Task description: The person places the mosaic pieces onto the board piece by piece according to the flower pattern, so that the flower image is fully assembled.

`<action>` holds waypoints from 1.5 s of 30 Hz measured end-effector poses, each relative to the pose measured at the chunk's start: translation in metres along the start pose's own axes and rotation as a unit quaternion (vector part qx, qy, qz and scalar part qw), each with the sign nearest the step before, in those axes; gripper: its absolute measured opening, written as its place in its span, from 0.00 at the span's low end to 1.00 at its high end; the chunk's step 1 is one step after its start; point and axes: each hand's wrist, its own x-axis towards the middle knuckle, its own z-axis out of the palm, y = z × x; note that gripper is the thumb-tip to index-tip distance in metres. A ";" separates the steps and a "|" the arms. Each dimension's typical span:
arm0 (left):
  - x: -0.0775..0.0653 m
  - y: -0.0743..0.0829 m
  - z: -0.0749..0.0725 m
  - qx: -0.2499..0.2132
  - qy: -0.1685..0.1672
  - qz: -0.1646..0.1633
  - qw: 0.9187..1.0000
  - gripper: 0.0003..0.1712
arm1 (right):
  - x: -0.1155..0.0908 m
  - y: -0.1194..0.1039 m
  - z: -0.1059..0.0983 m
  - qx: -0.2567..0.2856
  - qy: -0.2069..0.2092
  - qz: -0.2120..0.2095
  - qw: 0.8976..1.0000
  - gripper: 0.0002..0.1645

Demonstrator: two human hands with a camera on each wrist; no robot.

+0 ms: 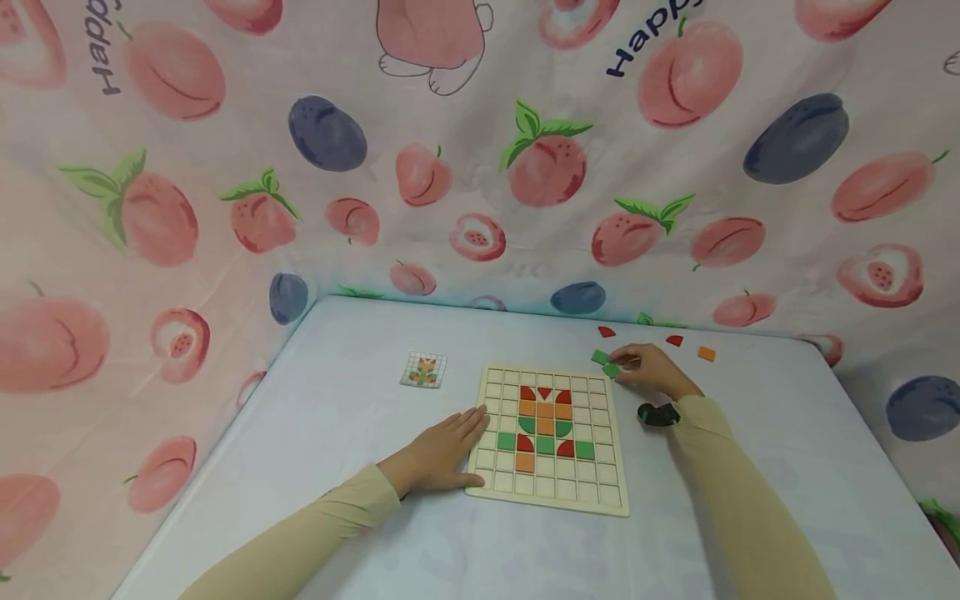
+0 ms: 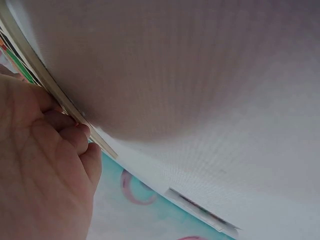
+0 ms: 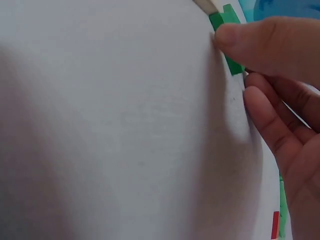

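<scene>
My left hand (image 1: 442, 454) rests on the left edge of a pale wooden grid board (image 1: 487, 481), its fingers straight and the thumb near the lower corner. Coloured tiles on the board form a tulip-like pattern of red, orange and green, with one orange tile (image 1: 525, 462) lowest. Past the board's upper right corner, my right hand (image 1: 651, 369) pinches a green tile (image 1: 611, 369) at the table surface. The right wrist view shows the thumb pressed on this green tile (image 3: 234, 66). Just beyond it in the head view lies another green tile (image 1: 600, 357).
Two red quarter-round tiles, one at the back (image 1: 606, 332) and one farther right (image 1: 675, 340), lie near an orange square tile (image 1: 707, 354). A small pattern card (image 1: 424, 370) is left of the board. Fruit-printed cloth (image 1: 465, 183) hangs behind the white table (image 1: 315, 400).
</scene>
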 end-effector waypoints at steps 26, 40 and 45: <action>-0.005 0.004 0.006 0.006 -0.001 -0.006 1.000 0.54 | -0.020 0.008 0.006 -0.049 0.013 0.000 0.999 0.14; -0.003 0.002 0.004 0.025 0.007 -0.002 1.000 0.53 | -0.024 0.004 0.001 -0.065 0.006 0.001 0.998 0.13; -0.001 0.001 0.003 0.025 0.012 0.002 1.000 0.53 | -0.027 0.002 0.000 -0.059 0.013 0.009 0.998 0.13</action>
